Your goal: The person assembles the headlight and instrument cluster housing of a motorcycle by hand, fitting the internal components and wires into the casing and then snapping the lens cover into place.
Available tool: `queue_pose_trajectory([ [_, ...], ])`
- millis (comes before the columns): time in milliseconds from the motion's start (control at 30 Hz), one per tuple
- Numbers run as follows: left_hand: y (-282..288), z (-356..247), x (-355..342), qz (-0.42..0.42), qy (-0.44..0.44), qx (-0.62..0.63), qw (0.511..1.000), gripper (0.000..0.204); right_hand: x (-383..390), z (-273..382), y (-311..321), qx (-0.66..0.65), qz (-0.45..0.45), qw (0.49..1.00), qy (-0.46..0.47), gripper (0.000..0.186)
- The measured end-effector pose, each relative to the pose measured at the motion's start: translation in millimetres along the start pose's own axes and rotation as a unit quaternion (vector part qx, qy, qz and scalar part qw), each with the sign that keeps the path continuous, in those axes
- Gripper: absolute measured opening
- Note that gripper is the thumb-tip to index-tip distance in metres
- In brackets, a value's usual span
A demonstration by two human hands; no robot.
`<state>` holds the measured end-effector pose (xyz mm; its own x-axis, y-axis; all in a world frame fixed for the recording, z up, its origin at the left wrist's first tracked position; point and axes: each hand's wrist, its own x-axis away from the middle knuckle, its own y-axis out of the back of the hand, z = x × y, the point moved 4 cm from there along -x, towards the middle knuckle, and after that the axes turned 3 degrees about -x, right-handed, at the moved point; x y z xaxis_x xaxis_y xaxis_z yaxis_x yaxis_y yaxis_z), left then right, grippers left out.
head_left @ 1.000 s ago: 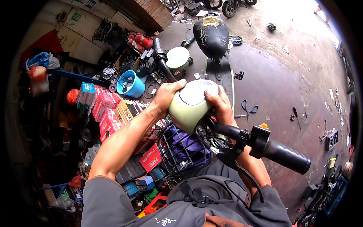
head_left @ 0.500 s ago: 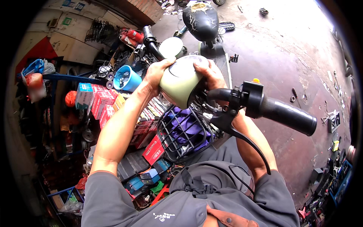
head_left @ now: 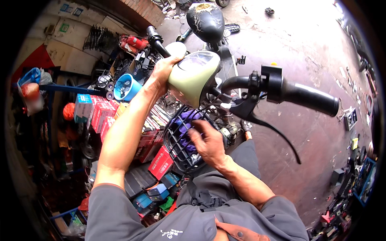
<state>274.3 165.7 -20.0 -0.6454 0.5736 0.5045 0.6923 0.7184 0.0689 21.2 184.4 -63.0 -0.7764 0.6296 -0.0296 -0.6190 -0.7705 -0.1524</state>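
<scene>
A pale green scooter instrument housing (head_left: 187, 82) with a clear display window on top sits at the handlebar. My left hand (head_left: 163, 74) grips its left side, thumb at the upper edge. Wires show behind the housing, where it stands apart from the black handlebar (head_left: 237, 83). My right hand (head_left: 210, 143) hovers over the black wire basket (head_left: 170, 154), fingers slightly curled and apart, holding nothing visible. Purple cloth (head_left: 183, 128) lies inside the basket. To the right extend the rubber handlebar grip (head_left: 309, 97) and the curved brake lever (head_left: 281, 138).
A cracked black scooter seat (head_left: 206, 24) is beyond the housing. On the left are a blue bucket (head_left: 128, 87), stacked red boxes (head_left: 103, 114) and a fire extinguisher (head_left: 134, 42). Tools and parts lie along the right side, including a grey metal tray (head_left: 350, 119).
My right hand has let go of the housing and come down over the basket. My left hand keeps its grip. The housing now tilts differently, showing more of its clear window.
</scene>
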Motion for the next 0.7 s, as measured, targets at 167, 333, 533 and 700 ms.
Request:
queue_pose_trajectory([
  [167, -0.5, -4.5, -3.2, 0.007, -0.025, 0.005, 1.000, 0.023, 80.9, 16.2, 7.3, 0.052, 0.077, 0.975, 0.203, 0.040],
  [333, 2.8, 3.8, -9.1, -0.015, -0.029, 0.033, 0.999, 0.022, 14.2, 30.1, -27.7, 0.045, -0.020, 0.997, 0.057, 0.060],
  [533, 9.3, 6.0, -5.8, 0.035, -0.010, 0.016, 0.999, 0.036, -25.1, 17.6, -42.0, -0.123, -0.111, 0.986, 0.004, 0.085],
  [700, -4.5, -0.8, 1.4, 0.031, -0.019, 0.044, 0.998, 0.024, -54.5, 7.6, -69.7, -0.153, -0.343, 0.927, 0.021, 0.076],
])
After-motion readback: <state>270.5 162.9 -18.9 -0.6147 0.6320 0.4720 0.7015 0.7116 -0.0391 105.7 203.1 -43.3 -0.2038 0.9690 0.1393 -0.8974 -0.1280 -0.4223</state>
